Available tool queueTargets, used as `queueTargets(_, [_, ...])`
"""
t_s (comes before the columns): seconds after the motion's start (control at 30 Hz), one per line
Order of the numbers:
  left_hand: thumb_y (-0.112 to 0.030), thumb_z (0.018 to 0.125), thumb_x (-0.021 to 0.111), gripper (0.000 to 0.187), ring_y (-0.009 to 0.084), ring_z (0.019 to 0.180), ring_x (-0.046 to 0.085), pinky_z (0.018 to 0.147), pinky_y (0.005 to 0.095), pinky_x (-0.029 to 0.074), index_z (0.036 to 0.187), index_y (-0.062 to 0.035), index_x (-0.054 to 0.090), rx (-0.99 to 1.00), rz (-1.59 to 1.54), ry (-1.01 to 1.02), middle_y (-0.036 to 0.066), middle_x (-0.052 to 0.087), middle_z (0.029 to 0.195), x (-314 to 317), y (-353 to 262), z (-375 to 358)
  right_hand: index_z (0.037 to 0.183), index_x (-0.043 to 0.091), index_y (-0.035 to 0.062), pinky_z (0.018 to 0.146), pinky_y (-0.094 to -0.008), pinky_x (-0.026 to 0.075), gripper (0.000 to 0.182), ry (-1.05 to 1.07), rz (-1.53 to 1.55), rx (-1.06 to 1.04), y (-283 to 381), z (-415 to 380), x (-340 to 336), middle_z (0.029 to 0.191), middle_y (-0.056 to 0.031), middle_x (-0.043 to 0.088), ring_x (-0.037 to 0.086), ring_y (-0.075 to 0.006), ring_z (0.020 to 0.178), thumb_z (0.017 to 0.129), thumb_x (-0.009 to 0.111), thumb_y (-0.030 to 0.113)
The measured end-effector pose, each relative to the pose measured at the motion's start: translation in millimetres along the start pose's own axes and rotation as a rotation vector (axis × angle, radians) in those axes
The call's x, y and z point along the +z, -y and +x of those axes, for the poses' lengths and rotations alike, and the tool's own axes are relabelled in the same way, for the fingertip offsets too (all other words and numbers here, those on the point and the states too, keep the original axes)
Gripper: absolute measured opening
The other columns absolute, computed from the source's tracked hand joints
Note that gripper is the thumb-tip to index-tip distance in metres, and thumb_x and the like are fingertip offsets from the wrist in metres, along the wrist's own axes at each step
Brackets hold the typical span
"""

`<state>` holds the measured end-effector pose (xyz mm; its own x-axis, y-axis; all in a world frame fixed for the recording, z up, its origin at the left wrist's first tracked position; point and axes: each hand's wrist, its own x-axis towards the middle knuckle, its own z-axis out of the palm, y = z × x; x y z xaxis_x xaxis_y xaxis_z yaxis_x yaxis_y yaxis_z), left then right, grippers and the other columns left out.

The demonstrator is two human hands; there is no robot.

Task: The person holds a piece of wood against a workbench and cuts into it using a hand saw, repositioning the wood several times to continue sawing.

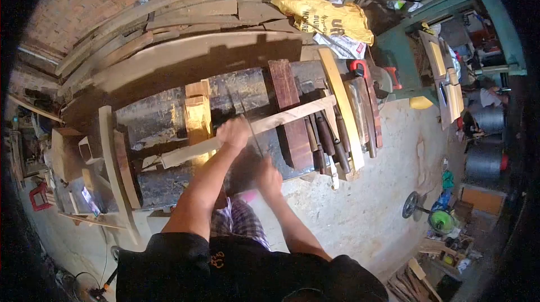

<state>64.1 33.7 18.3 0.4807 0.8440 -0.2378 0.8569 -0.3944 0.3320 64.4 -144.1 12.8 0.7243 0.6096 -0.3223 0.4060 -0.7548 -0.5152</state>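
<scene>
A long pale wooden strip (273,122) lies slantwise across the workbench, over a yellow-lit wood block (198,119) and a dark reddish board (292,139). My left hand (233,132) is closed over the strip near its middle. Just right of it a thin, motion-blurred saw blade (254,136) crosses the strip. My right hand (269,178), also blurred, is closed at the blade's near end; its fingers hide the handle. Right of the reddish board, several dark-handled tools (326,139) lie side by side, partly under the strip.
A long yellowish board (343,110) lies across the bench's right part, close to a red-handled tool (358,68). Pale and brown wooden pieces (115,155) cross the left end. Planks (191,12) and a yellow sack (323,15) lie behind. A green-framed cabinet (394,43) stands to the right.
</scene>
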Motion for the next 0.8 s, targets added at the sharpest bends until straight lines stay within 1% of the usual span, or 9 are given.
queueTargets(0.13, [-0.032, 0.091, 0.038, 0.048, 0.0311, 0.066, 0.067, 0.059, 0.0416, 0.053, 0.064, -0.0057, 0.067, 0.015, -0.026, 0.009, 0.017, 0.065, 0.068, -4.0, -1.8, -3.2, 0.115, 0.051, 0.0027, 0.063, -0.0508, 0.049, 0.033, 0.017, -0.084, 0.012, -4.3, 16.3, 20.6, 0.072, -0.0222, 0.063, 0.062, -0.0424, 0.069, 0.085, 0.049, 0.017])
queueTargets(0.17, [-0.030, 0.090, 0.039, 0.045, 0.0304, 0.066, 0.067, 0.058, 0.0426, 0.052, 0.063, -0.0061, 0.066, 0.030, -0.042, -0.025, 0.017, 0.065, 0.068, 2.3, 1.1, -2.2, 0.106, 0.050, 0.0027, 0.055, -0.0517, 0.047, 0.020, -0.252, -0.016, -0.281, 3.2, 29.5, 23.3, 0.070, -0.0245, 0.062, 0.060, -0.0421, 0.062, 0.091, 0.043, 0.015])
queueTargets(0.2, [-0.030, 0.090, 0.039, 0.045, 0.0304, 0.066, 0.067, 0.058, 0.0426, 0.052, 0.063, -0.0061, 0.066, 0.023, -0.040, -0.028, 0.017, 0.065, 0.068, 1.8, 2.0, -2.0, 0.106, 0.050, 0.0027, 0.055, -0.0517, 0.047, 0.020, -0.247, -0.014, -0.287, 9.8, 38.2, 20.5, 0.070, -0.0245, 0.062, 0.060, -0.0421, 0.062, 0.091, 0.043, 0.015])
queueTargets(0.27, [-0.029, 0.090, 0.040, 0.044, 0.0307, 0.066, 0.067, 0.058, 0.0423, 0.053, 0.061, -0.0068, 0.066, 0.092, 0.010, -0.056, 0.017, 0.065, 0.068, 1.1, 3.1, -3.4, 0.099, 0.051, 0.0033, 0.054, -0.0517, 0.047, 0.016, -0.090, -0.132, -0.127, 22.1, 43.5, 13.9, 0.072, -0.0250, 0.062, 0.060, -0.0426, 0.064, 0.091, 0.043, 0.014])
queueTargets(0.33, [-0.028, 0.090, 0.041, 0.043, 0.0312, 0.065, 0.066, 0.058, 0.0425, 0.053, 0.062, -0.0068, 0.066, 0.069, 0.003, -0.037, 0.017, 0.065, 0.068, -0.7, 1.1, -1.7, 0.100, 0.051, 0.0025, 0.055, -0.0522, 0.047, 0.017, -0.185, -0.099, -0.197, 0.3, 10.1, 16.5, 0.073, -0.0251, 0.062, 0.061, -0.0424, 0.066, 0.091, 0.043, 0.015])
queueTargets(0.4, [-0.027, 0.089, 0.042, 0.042, 0.0321, 0.062, 0.066, 0.058, 0.0429, 0.053, 0.062, -0.0069, 0.066, 0.016, -0.012, -0.003, 0.018, 0.065, 0.067, 0.3, 1.1, 0.5, 0.097, 0.049, 0.0036, 0.057, -0.0531, 0.047, 0.015, -0.074, -0.082, -0.050, -16.4, -8.8, 17.3, 0.072, -0.0251, 0.061, 0.061, -0.0423, 0.067, 0.092, 0.042, 0.016])
queueTargets(0.53, [-0.031, 0.090, 0.041, 0.045, 0.0330, 0.062, 0.066, 0.060, 0.0424, 0.052, 0.061, -0.0069, 0.066, 0.025, -0.070, -0.057, 0.018, 0.064, 0.067, 13.4, 6.2, 1.2, 0.103, 0.044, 0.0023, 0.059, -0.0543, 0.046, 0.018, -0.027, -0.114, -0.055, 30.5, 49.3, 10.9, 0.073, -0.0262, 0.061, 0.061, -0.0430, 0.067, 0.090, 0.045, 0.015])
queueTargets(0.73, [-0.032, 0.090, 0.039, 0.047, 0.0327, 0.065, 0.066, 0.065, 0.0423, 0.052, 0.062, -0.0062, 0.067, -0.004, -0.062, 0.016, 0.018, 0.065, 0.068, 7.2, 3.4, 5.6, 0.105, 0.044, 0.0003, 0.058, -0.0528, 0.047, 0.020, 0.016, -0.094, -0.020, -10.2, -4.3, 9.8, 0.074, -0.0268, 0.061, 0.061, -0.0429, 0.066, 0.089, 0.042, 0.013])
queueTargets(0.8, [-0.032, 0.090, 0.038, 0.048, 0.0330, 0.066, 0.066, 0.065, 0.0422, 0.052, 0.063, -0.0052, 0.067, 0.006, -0.074, 0.021, 0.019, 0.065, 0.069, 13.7, 6.5, 3.4, 0.091, 0.048, 0.0024, 0.059, -0.0535, 0.048, 0.016, -0.057, 0.000, -0.004, -5.9, 8.9, 19.8, 0.069, -0.0266, 0.060, 0.061, -0.0432, 0.067, 0.089, 0.047, 0.018])
